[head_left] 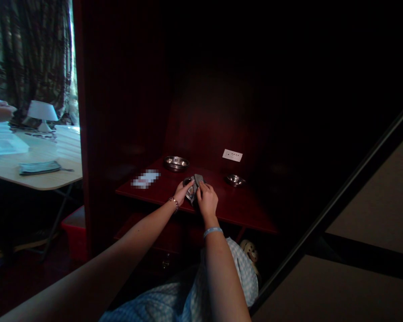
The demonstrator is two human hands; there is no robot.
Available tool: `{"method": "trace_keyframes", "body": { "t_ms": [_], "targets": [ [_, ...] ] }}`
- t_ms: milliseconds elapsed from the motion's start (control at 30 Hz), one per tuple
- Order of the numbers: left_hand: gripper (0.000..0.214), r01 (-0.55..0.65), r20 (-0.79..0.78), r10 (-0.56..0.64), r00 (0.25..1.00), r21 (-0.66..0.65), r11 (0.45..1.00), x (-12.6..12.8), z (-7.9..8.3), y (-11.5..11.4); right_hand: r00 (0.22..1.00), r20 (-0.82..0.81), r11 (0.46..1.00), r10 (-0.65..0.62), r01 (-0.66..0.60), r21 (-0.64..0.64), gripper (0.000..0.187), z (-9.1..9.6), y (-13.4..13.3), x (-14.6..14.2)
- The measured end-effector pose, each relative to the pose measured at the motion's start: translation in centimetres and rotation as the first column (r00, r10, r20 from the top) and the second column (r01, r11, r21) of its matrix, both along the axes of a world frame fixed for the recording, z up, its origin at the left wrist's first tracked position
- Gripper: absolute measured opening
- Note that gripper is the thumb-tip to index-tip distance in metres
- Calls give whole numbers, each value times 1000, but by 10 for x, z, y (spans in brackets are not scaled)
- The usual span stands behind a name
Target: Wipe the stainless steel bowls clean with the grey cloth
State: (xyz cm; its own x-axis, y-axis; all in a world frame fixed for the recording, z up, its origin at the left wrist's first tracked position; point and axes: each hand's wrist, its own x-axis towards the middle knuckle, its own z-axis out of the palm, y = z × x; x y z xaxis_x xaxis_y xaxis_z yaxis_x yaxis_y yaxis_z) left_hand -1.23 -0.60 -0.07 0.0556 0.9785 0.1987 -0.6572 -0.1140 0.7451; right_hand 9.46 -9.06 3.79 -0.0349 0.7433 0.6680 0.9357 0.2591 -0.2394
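My left hand [180,194] grips the side of a small shiny metal bowl [190,193], with the thumb on it. Closed around a grey cloth [198,179], my right hand [207,200] presses it against the bowl's right side. Both hands are just above the front part of a dark red desk [245,206]. Behind them on the desk, a larger metal bowl [176,164] stands at the back left. To the right sits another small metal bowl [235,180].
A blurred-out pale item [146,179] lies on the desk's left side. A wall socket [233,155] is behind. Dark panels enclose the desk. At far left, another person's hand [0,111] is over a light table [57,172] with a white lamp [43,114] and a pouch [39,167].
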Motion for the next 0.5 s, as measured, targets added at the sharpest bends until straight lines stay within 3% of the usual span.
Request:
{"method": "trace_keyframes", "body": {
  "t_ms": [500],
  "targets": [
    [47,-2,-34,3,999,20,1000,1,0,-1,999,3,997,46,-46,56,38,-2,1,2]
  ]
}}
